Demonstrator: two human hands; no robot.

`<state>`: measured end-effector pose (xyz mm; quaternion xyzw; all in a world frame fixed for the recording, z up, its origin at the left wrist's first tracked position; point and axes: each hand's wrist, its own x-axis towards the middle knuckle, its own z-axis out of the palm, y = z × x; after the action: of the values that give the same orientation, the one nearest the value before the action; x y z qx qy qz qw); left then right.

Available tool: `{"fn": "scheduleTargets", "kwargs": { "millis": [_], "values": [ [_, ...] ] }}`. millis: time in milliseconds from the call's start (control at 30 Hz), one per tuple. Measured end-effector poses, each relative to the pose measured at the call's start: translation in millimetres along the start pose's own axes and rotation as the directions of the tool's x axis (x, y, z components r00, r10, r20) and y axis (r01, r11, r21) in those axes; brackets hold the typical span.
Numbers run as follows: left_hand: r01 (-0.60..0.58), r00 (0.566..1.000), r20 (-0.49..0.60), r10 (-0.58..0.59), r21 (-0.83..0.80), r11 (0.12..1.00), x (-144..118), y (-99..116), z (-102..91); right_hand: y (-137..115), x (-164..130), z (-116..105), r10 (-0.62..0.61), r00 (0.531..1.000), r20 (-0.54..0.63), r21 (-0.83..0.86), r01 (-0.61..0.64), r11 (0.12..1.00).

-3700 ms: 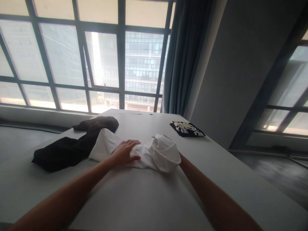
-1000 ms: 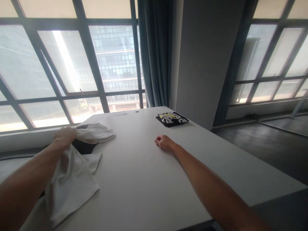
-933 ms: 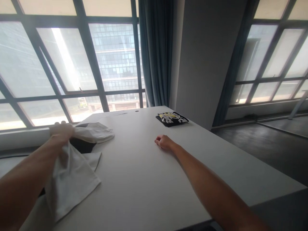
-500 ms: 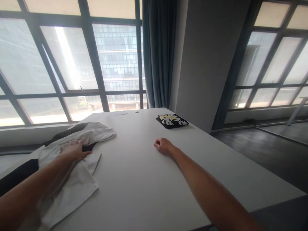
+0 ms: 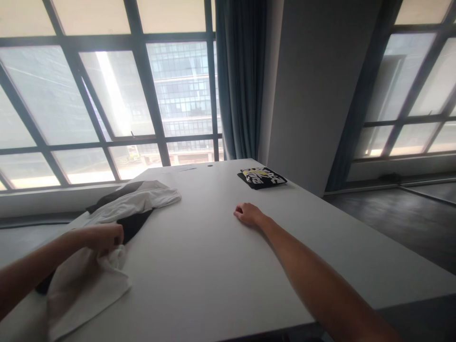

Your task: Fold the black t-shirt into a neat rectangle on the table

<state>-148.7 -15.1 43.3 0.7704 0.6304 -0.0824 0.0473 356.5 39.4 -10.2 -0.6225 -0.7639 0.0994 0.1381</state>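
On the left side of the table lies a crumpled white shirt, mixed with black fabric. My left hand is closed on the white cloth, which bunches up just below the fingers; the fingertips themselves are partly hidden. My right hand rests on the tabletop with its fingers curled in, and nothing shows in them. Beyond it, near the table's far right edge, sits a folded black garment with a white and yellow print.
The white table stretches from me toward the windows. A small dark round spot marks its far end. Past it hang a blue curtain and a grey pillar. Grey floor lies to the right.
My left hand went from lying spread on the pile to closing on the white shirt, nearer to me, uncovering more black fabric. My right hand stayed put; the view turned slightly left.
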Motion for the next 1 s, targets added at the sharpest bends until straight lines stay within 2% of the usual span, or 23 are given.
{"fn": "scheduleTargets", "kwargs": {
  "millis": [33, 67, 100, 133, 167, 200, 233, 267, 333, 467, 533, 633, 700, 900, 1000],
  "values": [
    [0.000, 0.989, 0.151, 0.006, -0.039, 0.999, 1.7, -1.4, -9.9, -0.5, 0.0, -0.3, 0.000, 1.000, 0.002, -0.004, 0.000, 1.000],
    [0.014, 0.967, 0.253, 0.005, -0.072, 0.997, 5.4, -0.2, -20.5, -1.0, 0.1, -0.7, 0.000, 1.000, 0.006, -0.007, 0.001, 1.000],
    [0.030, 0.961, 0.276, -0.004, -0.090, 0.996, 11.0, 3.6, -31.0, -1.4, 0.1, -1.1, -0.001, 1.000, 0.009, -0.009, 0.001, 1.000],
    [0.035, 0.980, 0.196, -0.016, -0.094, 0.995, 18.4, 9.6, -40.1, -1.8, 0.1, -1.5, -0.001, 1.000, 0.010, -0.010, 0.001, 1.000],
    [0.033, 0.997, 0.069, -0.027, -0.087, 0.996, 27.1, 17.2, -46.8, -2.0, 0.0, -1.6, -0.001, 1.000, 0.010, -0.012, 0.001, 1.000],
    [0.022, 0.996, -0.085, -0.028, -0.070, 0.997, 36.7, 25.6, -49.9, -1.9, -0.1, -1.3, -0.002, 1.000, 0.007, -0.013, 0.002, 1.000],
    [0.018, 0.974, -0.225, -0.029, -0.049, 0.999, 46.6, 34.0, -48.7, -1.4, -0.1, -0.6, -0.003, 1.000, 0.004, -0.013, 0.003, 1.000],
    [0.020, 0.943, -0.331, -0.029, -0.031, 0.999, 56.5, 41.8, -43.0, -0.4, 0.0, 0.8, -0.006, 1.000, 0.001, -0.011, 0.006, 1.000],
    [0.057, 0.912, -0.405, -0.063, -0.027, 0.998, 74.7, 53.9, -20.0, 4.0, 1.3, 5.1, -0.007, 1.000, -0.023, -0.008, 0.007, 1.000],
    [0.134, 0.940, -0.311, -0.142, -0.048, 0.990, 100.2, 61.3, 38.9, 23.0, 12.7, 12.8, 0.010, 0.982, -0.191, -0.100, -0.030, 0.995],
    [0.155, 0.945, -0.285, -0.159, -0.038, 0.987, 106.4, 58.8, 56.1, 36.1, 24.2, 11.5, 0.023, 0.967, -0.252, -0.220, -0.081, 0.972],
    [0.157, 0.943, -0.294, -0.155, -0.016, 0.988, 109.4, 54.9, 62.3, 57.6, 47.1, 4.2, 0.050, 0.953, -0.299, -0.402, -0.174, 0.899],
    [0.160, 0.937, -0.312, -0.158, -0.020, 0.987, 109.5, 55.0, 60.7, 72.6, 64.1, -0.6, 0.082, 0.942, -0.326, -0.460, -0.234, 0.857],
    [0.153, 0.926, -0.343, -0.158, -0.043, 0.987, 109.0, 58.5, 60.4, 118.7, 110.3, -3.7, 0.212, 0.924, -0.319, -0.491, -0.352, 0.797],
    [0.158, 0.927, -0.337, -0.167, -0.053, 0.986, 110.7, 58.1, 62.3, 138.3, 127.0, -2.1, 0.196, 0.933, -0.301, -0.473, -0.324, 0.819]
  ]
}}
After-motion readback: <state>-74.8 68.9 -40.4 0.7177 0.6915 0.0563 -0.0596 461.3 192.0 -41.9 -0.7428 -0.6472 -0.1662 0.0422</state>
